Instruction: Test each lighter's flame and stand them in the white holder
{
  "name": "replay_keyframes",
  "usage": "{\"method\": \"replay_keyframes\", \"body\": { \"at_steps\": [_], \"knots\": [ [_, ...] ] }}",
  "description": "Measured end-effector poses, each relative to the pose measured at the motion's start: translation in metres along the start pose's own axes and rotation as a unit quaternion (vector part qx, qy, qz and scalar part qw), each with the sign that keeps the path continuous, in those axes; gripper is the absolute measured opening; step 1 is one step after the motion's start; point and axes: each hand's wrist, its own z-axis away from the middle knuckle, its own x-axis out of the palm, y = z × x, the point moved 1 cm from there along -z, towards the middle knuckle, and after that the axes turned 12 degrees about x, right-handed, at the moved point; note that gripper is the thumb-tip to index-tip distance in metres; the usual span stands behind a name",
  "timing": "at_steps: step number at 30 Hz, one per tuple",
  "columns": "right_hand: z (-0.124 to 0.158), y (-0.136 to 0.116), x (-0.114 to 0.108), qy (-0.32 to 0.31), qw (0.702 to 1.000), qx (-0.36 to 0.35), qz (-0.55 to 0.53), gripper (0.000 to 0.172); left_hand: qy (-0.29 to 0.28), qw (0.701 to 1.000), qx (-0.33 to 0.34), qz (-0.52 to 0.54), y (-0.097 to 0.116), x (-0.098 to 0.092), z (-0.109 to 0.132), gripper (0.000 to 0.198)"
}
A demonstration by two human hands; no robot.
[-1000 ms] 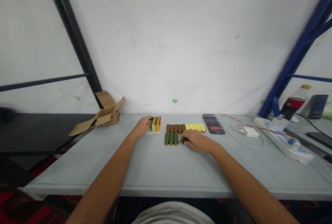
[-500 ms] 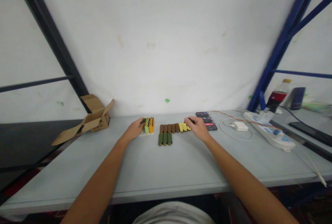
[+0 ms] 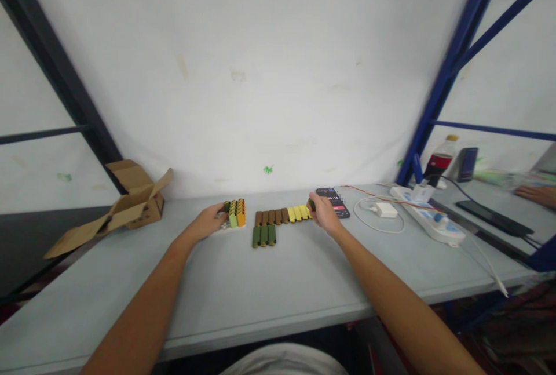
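- Both forearms are reaching forward from the bottom edge across the pale grey counter [image 3: 260, 299], the left one angling in from the lower left, the right one from the lower right
- The left hand [image 3: 207, 223] is lying low on the counter with its fingers curled loosely, the fingertips touching the near-left side of a small block of green and orange pieces [image 3: 236, 213] standing packed together
- The right hand [image 3: 324, 214] is lifting slightly off the surface, fingers closed around a dark green piece [image 3: 311, 204] that is just showing at the fingertips, at the right end of the row
- Between the hands, three olive-green pieces [image 3: 263, 236] are lying side by side, nearest to the person
- Just behind them, a row of brown pieces [image 3: 271, 217] is running into a row of yellow pieces [image 3: 299, 213], the yellow end touching or nearly touching the right hand
- A dark phone [image 3: 335, 200] with a lit screen is lying just beyond the right hand, close beside it
- Farther right, a white charger [image 3: 384, 209] with a looping cable is resting near a white power strip [image 3: 428, 223]
- At the far left, an open cardboard box [image 3: 125, 204] is sitting against the wall, flaps spread
- At the far right, a cola bottle [image 3: 438, 163] is standing by the blue frame post [image 3: 447, 68], and another person's hand [image 3: 534, 194] is resting on the neighbouring surface
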Motion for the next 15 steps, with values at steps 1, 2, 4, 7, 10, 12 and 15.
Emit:
{"method": "replay_keyframes", "body": {
  "at_steps": [1,2,4,7,10,12,15],
  "knots": [
    [0.001,0.000,0.001,-0.001,1.000,-0.002,0.020,0.049,0.002,1.000,0.000,0.001,0.001,0.000,0.000,0.040],
    [0.002,0.000,0.002,-0.001,0.999,-0.005,0.041,0.050,0.004,1.000,-0.002,0.001,0.002,-0.001,0.000,0.040],
    [0.005,-0.001,0.005,-0.004,0.996,-0.018,0.082,0.051,0.004,1.000,-0.007,0.003,0.004,-0.001,0.000,0.041],
    [0.009,-0.003,0.009,-0.023,0.992,-0.037,0.118,0.052,-0.003,1.000,-0.012,0.011,0.005,-0.003,-0.001,0.045],
    [0.009,-0.003,0.011,-0.038,0.990,-0.036,0.128,0.051,-0.006,1.000,-0.014,0.018,0.005,-0.004,-0.001,0.046],
    [0.008,-0.001,0.011,-0.042,0.989,-0.032,0.136,0.048,-0.005,1.000,-0.015,0.023,0.004,-0.004,0.000,0.042],
    [0.006,0.002,0.010,-0.038,0.984,-0.064,0.165,0.043,0.000,1.000,-0.015,0.020,0.003,-0.003,0.001,0.039]
  ]
}}
